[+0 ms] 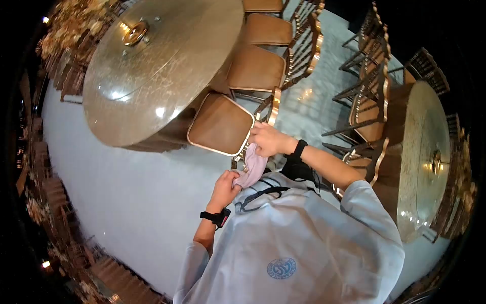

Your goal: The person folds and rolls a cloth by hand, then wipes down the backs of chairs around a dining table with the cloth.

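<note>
Cloth [254, 164], one pink piece, is stretched between the person's two hands, just in front of the body and beside the back of the nearest chair [221, 123]. Two round tables show clearly: a large one [167, 76] toward the upper left of the view and another [425, 137] at the right edge, each with one gold knob at its middle, a left knob [135, 33] and a right knob [437, 163]. Four brown chair seats can be counted along the near side of the large table, the nearest chair's among them; the chairs [369, 101] by the other table overlap too much to count surely. Two black wristbands are worn, one on the right wrist [299, 148] and one on the left [216, 218]. The right arm reaches forward and across to the left, its elbow slightly bent, and the right hand [268, 139] is curled around the upper end of the cloth, right by the chair frame; whether its fingers touch the frame I cannot tell. The left arm reaches forward, lower and closer to the body, and the left hand [223, 186] is closed, pinching the cloth's lower end, knuckles up
</note>
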Demonstrator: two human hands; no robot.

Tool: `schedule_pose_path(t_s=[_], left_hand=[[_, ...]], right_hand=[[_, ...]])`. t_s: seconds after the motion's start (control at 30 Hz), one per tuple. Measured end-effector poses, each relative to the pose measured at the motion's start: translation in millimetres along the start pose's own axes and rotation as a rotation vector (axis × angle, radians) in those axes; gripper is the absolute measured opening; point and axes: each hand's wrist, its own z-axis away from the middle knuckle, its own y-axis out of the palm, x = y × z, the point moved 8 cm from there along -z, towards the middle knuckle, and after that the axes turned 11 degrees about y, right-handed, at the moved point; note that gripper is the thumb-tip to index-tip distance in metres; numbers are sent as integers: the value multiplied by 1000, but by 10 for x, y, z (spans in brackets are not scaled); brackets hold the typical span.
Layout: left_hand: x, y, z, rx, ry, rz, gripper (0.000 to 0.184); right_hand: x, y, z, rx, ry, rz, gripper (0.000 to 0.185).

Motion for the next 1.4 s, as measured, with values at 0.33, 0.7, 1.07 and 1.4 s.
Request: schedule_pose_path(t_s=[0.33, 0.7, 1.07, 1.4], left_hand=[[89, 42, 150, -191, -321, -118, 21], [-185, 41, 357, -564, -579, -299, 22], [-402, 327, 445, -710, -666, -289, 21], [-732, 264, -118, -748, -549, -441, 27]], right_hand=[[107, 362, -331, 513, -401, 97, 25], [259, 425, -311, 725, -621, -29, 36], [98, -66, -316, 666, -416, -74, 33], [-371, -406, -363, 470, -488, 9, 24]])
